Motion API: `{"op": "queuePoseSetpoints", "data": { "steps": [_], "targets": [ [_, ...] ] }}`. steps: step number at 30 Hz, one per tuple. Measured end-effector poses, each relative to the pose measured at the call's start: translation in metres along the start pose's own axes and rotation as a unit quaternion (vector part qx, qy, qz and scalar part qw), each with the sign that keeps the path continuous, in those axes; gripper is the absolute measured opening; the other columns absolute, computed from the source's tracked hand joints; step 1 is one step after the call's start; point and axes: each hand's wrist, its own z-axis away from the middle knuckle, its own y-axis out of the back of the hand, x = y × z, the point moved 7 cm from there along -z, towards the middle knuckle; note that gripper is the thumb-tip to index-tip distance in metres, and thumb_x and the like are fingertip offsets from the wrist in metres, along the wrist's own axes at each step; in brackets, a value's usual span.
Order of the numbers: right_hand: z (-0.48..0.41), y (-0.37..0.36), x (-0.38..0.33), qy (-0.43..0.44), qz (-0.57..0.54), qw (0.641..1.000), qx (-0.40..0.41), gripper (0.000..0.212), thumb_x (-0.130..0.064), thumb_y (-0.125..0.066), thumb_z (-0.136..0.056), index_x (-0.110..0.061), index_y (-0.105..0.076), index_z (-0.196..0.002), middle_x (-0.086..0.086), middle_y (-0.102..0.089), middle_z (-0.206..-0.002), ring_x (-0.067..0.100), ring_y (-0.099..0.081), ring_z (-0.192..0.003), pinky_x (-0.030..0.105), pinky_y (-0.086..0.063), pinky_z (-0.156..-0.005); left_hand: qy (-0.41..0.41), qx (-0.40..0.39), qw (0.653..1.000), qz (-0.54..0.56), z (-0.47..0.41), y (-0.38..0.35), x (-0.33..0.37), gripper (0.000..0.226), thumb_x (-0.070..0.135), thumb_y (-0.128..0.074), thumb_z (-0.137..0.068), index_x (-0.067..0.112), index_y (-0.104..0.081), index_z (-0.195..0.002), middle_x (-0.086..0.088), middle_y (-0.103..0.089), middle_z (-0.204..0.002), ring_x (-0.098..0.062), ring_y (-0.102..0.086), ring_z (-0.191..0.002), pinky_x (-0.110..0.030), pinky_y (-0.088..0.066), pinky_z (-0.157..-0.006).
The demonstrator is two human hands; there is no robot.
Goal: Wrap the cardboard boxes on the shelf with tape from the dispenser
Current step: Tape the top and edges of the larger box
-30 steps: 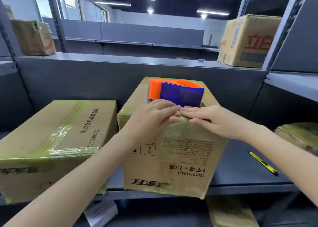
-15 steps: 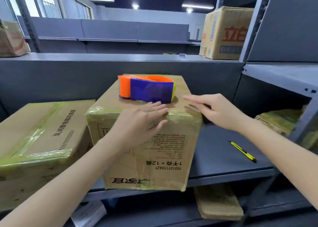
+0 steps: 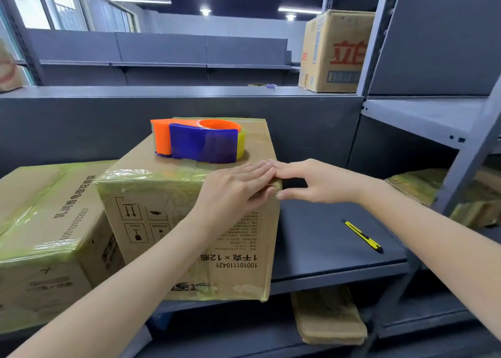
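Box (image 3: 189,235): middle of the shelf (image 3: 325,238), front face toward the camera. Greenish tape covers the top front edge and runs along the bottom edge, while the printed mid-face is bare cardboard.
Step, judged: smoothing the tape end down at the top right front corner, so this band looks nearly finished.
Left box (image 3: 48,222): touching the box's left side, with tape bands across its top and front. Looks done.
Knife (image 3: 363,235): lies on the bare shelf to the right, well apart from both hands.
Dispenser (image 3: 198,140): set down on the box top, behind the hands. Neither hand is on it, and its yellow roll shows at the right end.
Bundles (image 3: 423,187): far right, behind the upright, filmed in the same green (contents unclear).
Far box (image 3: 336,51): upper shelf at the back, no tape visible from here.
Left to do, judged: more turns on the box if its mid-face is to be covered, and possibly the far box.
Left hand (image 3: 235,192): fingers straight and together, palm flat. It presses the tape at the corner and holds nothing.
Right hand (image 3: 311,181): fingers extended, tips touching the corner beside the left fingertips. The thumb is spread below against the side edge, and nothing is clasped.
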Motion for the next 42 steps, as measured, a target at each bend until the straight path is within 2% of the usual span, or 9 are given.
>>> {"op": "queuePoseSetpoints", "data": {
  "steps": [9,16,19,22,26,30,33,37,42],
  "targets": [
    [-0.006,0.009,-0.001,0.032,0.025,0.994,0.102,0.036,-0.033,-0.064,-0.087,-0.019,-0.065,-0.120,-0.003,-0.058,-0.130,-0.004,-0.041,-0.127,0.026,-0.037,-0.107,0.011,-0.037,0.999,0.001,0.004,0.002,0.003,0.044,0.034,-0.055,-0.084,0.007,-0.066,-0.118,-0.005,-0.062,-0.122,-0.014,-0.059,-0.114,-0.028,-0.046,-0.098],
    [-0.005,0.007,0.004,0.015,0.011,0.992,0.128,0.029,-0.032,-0.062,-0.088,-0.024,-0.067,-0.116,-0.002,-0.058,-0.129,0.002,-0.045,-0.126,0.036,-0.041,-0.104,0.023,0.024,0.999,-0.026,0.001,-0.004,0.004,0.039,0.039,-0.060,-0.084,0.007,-0.072,-0.104,-0.006,-0.070,-0.106,-0.016,-0.066,-0.101,-0.031,-0.054,-0.086],
    [-0.005,0.007,0.002,-0.008,-0.016,0.995,0.098,0.030,-0.034,-0.054,-0.093,-0.025,-0.066,-0.118,-0.006,-0.057,-0.130,-0.004,-0.038,-0.130,0.033,-0.035,-0.109,0.047,0.012,0.999,-0.010,-0.002,-0.003,0.004,0.040,0.041,-0.059,-0.082,0.010,-0.073,-0.103,-0.002,-0.070,-0.106,-0.013,-0.065,-0.102,-0.028,-0.053,-0.087],
    [-0.003,0.007,0.003,-0.053,-0.079,0.994,0.052,0.031,-0.032,-0.043,-0.098,-0.026,-0.062,-0.122,-0.016,-0.050,-0.132,-0.009,-0.038,-0.125,0.014,-0.028,-0.108,0.051,-0.003,0.999,-0.008,-0.002,-0.001,0.005,0.039,0.042,-0.058,-0.084,0.013,-0.073,-0.106,0.000,-0.070,-0.108,-0.012,-0.064,-0.103,-0.025,-0.051,-0.086],
    [-0.008,0.020,0.003,-0.046,-0.062,0.989,0.129,0.034,0.004,-0.046,-0.090,-0.011,-0.071,-0.108,-0.004,-0.064,-0.118,0.003,-0.056,-0.109,0.008,-0.038,-0.093,0.095,-0.031,0.994,0.035,-0.003,0.006,0.005,0.033,0.038,-0.052,-0.089,0.018,-0.075,-0.101,0.001,-0.069,-0.109,-0.014,-0.067,-0.099,-0.030,-0.057,-0.075],
    [-0.027,0.030,0.004,-0.050,-0.060,0.977,0.197,0.038,0.012,-0.036,-0.081,-0.012,-0.065,-0.081,0.005,-0.068,-0.101,0.023,-0.063,-0.096,0.030,-0.048,-0.089,0.112,-0.036,0.991,0.060,-0.005,0.025,-0.002,0.043,0.051,-0.048,-0.086,0.022,-0.077,-0.074,0.007,-0.074,-0.078,-0.014,-0.070,-0.067,-0.029,-0.053,-0.052],
    [-0.045,0.040,0.013,-0.068,-0.029,0.977,0.201,0.039,0.011,-0.033,-0.082,-0.013,-0.062,-0.093,0.007,-0.064,-0.113,0.031,-0.057,-0.107,0.040,-0.043,-0.096,0.114,-0.063,0.991,-0.023,-0.018,0.048,0.000,0.054,0.062,-0.044,-0.082,0.022,-0.059,-0.049,0.007,-0.061,-0.050,-0.010,-0.053,-0.046,-0.027,-0.047,-0.048],
    [-0.074,0.029,0.029,-0.100,0.049,0.989,0.096,0.057,0.012,-0.030,-0.089,-0.012,-0.045,-0.138,0.003,-0.035,-0.149,0.018,-0.028,-0.139,0.024,-0.017,-0.112,0.144,-0.187,0.971,-0.032,-0.028,0.031,0.015,0.042,0.062,-0.051,-0.081,0.021,-0.063,-0.082,0.008,-0.065,-0.087,-0.011,-0.057,-0.086,-0.032,-0.051,-0.072],
    [-0.084,0.009,0.047,-0.120,0.000,0.991,0.065,0.055,0.007,-0.027,-0.094,-0.020,-0.045,-0.139,-0.002,-0.030,-0.152,0.015,-0.019,-0.143,0.032,-0.010,-0.118,0.197,-0.292,0.934,0.055,-0.007,0.006,0.005,0.046,0.038,-0.043,-0.090,0.010,-0.052,-0.125,0.001,-0.052,-0.133,-0.014,-0.036,-0.130,-0.037,-0.039,-0.101]
  ]
}}
